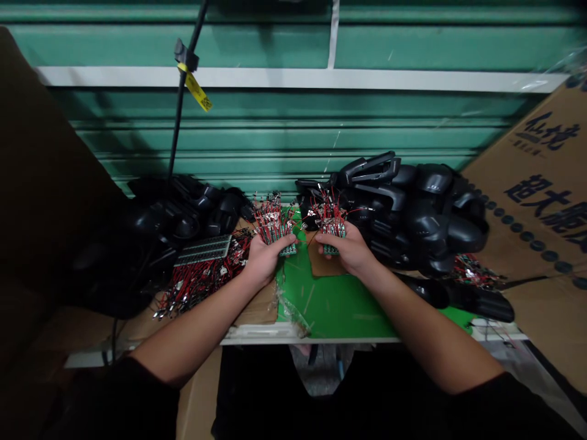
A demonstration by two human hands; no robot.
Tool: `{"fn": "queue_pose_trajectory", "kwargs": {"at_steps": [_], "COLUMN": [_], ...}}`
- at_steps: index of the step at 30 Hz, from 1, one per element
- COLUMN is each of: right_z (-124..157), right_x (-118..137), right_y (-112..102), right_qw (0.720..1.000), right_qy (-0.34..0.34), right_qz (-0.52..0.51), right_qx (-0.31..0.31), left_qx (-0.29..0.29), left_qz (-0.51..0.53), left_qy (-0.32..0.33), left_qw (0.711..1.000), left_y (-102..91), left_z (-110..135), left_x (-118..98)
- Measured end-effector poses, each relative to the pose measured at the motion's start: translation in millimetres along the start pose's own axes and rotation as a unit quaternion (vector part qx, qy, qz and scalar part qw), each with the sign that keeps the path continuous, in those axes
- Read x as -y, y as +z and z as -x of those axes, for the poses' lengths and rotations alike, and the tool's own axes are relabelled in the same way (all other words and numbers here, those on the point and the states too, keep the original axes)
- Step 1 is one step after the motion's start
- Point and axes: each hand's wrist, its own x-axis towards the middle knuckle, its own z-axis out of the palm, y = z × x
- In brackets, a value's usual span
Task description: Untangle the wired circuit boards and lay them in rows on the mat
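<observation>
While the left hand [265, 260] curls tight around a bundle of red-wired circuit boards [274, 223], the right hand [343, 249] clutches a second bundle [332, 219]. Green mat [334, 305] lies beneath both

Left hand [265, 260], right hand [345, 249]: held close together, fingers curled closed; bare forearms [197, 336] angling inward from dark sleeves [114, 397].

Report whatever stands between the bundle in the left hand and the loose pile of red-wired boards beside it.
Nothing visible stands in the way: the left hand, gripping a bundle of red-wired green boards, sits right beside the loose pile, on the pile's side toward the middle of the view.
</observation>
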Motion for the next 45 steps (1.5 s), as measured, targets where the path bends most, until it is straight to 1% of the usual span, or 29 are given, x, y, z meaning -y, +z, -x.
{"fn": "queue_pose_trajectory", "kwargs": {"at_steps": [4, 9, 14, 21, 25, 27, 29, 35, 38, 41, 45], "right_z": [3, 5, 6, 8, 9, 9, 9, 7, 7, 7, 7], "right_x": [0, 2, 2, 3, 2, 2, 0, -10, -12, -10, -7], "right_y": [2, 4, 3, 9, 11, 11, 11, 6, 4, 4, 5], "right_qw": [0.999, 0.998, 0.996, 0.998, 0.999, 0.999, 0.999, 0.998, 0.997, 0.996, 0.996], "right_qy": [0.003, 0.004, -0.001, 0.006, -0.004, -0.005, -0.006, -0.036, -0.052, -0.047, -0.043], "right_qz": [0.042, 0.062, 0.089, 0.058, 0.036, 0.028, 0.020, 0.012, 0.013, 0.027, 0.036], "right_qx": [0.014, 0.015, 0.025, 0.012, 0.027, 0.032, 0.035, 0.052, 0.062, 0.075, 0.070], "left_qx": [0.002, 0.009, 0.001, -0.022, 0.002, 0.015, 0.018, -0.007, -0.003, -0.003, -0.002], "left_qz": [0.001, -0.025, -0.026, -0.063, -0.085, -0.099, -0.101, -0.078, -0.079, -0.076, -0.060], "left_qy": [0.004, 0.000, -0.004, -0.027, 0.022, 0.032, 0.022, -0.016, -0.020, -0.014, -0.025], "left_qw": [1.000, 1.000, 1.000, 0.997, 0.996, 0.994, 0.994, 0.997, 0.997, 0.997, 0.998], "left_y": [-1.3, -4.0, -3.0, -5.7, -8.6, -9.3, -9.3, -8.0, -8.3, -8.0, -7.0], "left_z": [0, -2, -2, -5, -5, -5, -5, -7, -7, -7, -5], "left_x": [1, 4, 2, 6, 9, 10, 10, 10, 10, 9, 8]}}
